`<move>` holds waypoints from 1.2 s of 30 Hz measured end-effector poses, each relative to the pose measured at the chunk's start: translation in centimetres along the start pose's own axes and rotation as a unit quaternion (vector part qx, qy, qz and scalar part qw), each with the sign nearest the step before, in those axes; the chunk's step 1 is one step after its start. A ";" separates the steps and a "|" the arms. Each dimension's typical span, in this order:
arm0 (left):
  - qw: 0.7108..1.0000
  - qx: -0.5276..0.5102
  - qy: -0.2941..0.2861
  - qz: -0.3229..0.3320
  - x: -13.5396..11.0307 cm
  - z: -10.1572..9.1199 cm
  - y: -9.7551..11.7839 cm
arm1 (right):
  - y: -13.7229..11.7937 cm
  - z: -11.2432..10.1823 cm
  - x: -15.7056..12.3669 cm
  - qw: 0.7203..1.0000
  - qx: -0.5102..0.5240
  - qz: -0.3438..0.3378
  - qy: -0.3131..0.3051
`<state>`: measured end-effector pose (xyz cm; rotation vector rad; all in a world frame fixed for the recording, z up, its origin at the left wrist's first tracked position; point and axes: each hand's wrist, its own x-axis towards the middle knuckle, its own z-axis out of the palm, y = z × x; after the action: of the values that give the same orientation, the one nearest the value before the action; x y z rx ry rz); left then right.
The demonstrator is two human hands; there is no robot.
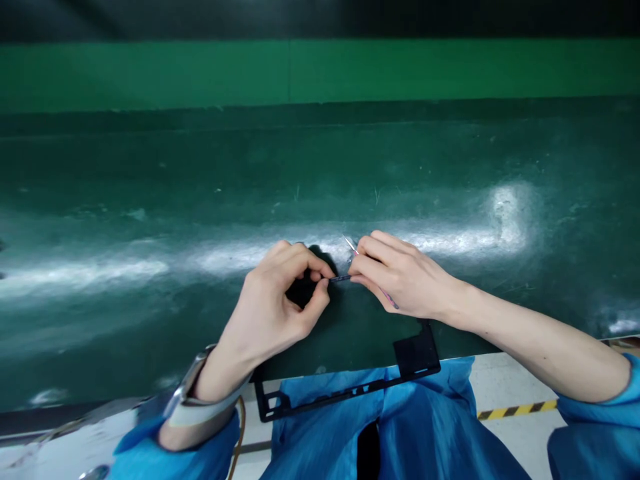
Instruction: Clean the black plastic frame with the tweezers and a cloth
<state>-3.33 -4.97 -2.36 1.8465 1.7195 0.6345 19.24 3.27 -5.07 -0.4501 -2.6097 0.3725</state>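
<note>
My left hand (pixel 280 300) pinches the top edge of a thin black plastic frame (pixel 345 390) between thumb and forefinger. My right hand (pixel 400 273) pinches the same edge just to the right, and a thin pink-and-silver pointed tool (pixel 353 248) lies tucked in its fingers, tip up and to the left. The frame hangs down from the hands over the front edge of the green work surface (pixel 150 267), with its lower bar across my blue-clad lap. Between the two hands a short strip of the frame's edge (pixel 341 278) shows.
A band (pixel 193 400) sits on my left wrist with a cord running from it. Below the table, a pale floor carries a yellow-and-black striped line (pixel 515 409). A brighter green rail (pixel 320 70) runs along the back of the surface.
</note>
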 end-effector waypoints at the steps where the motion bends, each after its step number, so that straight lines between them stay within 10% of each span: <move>1: 1.000 -0.002 -0.002 -0.003 0.0 0.0 0.0 | 0.0 0.0 0.0 1.000 -0.001 0.000 0.001; 36: 0.999 -0.032 -0.018 -0.028 0.0 -0.4 0.0 | -0.3 -0.2 0.2 1.000 -0.006 0.015 -0.027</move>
<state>-3.55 -4.95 -2.07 1.7482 1.7015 0.6221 19.13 3.08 -4.73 -0.4901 -2.6614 0.3841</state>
